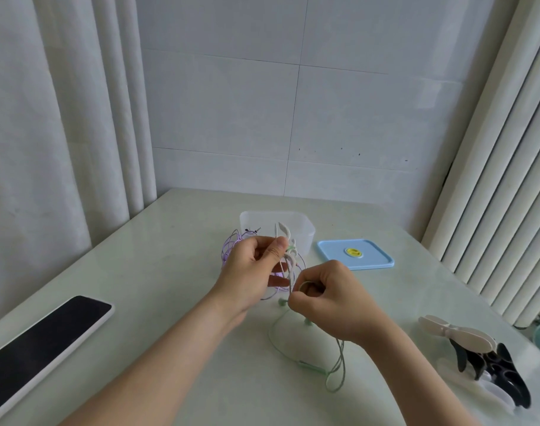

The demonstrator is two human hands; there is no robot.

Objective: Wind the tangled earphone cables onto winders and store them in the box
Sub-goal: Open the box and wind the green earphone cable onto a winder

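Observation:
My left hand (252,272) is raised above the table and pinches a tangle of earphone cables: white earbuds (283,232) stick up above the fingers, and purple cable loops (232,250) hang behind it. Just to its right and lower, my right hand (327,298) is closed on the pale green cable (307,364). That cable trails down in loops onto the table, with its two green earbuds (283,302) just under the hands. Behind the hands stands the clear plastic box (305,229), open. A pile of black and white winders (483,358) lies at the right.
The box's blue lid (354,255) with a yellow sticker lies flat to the right of the box. A phone in a white case (44,342) lies screen-up at the left table edge. Curtains hang left and right, with a tiled wall behind.

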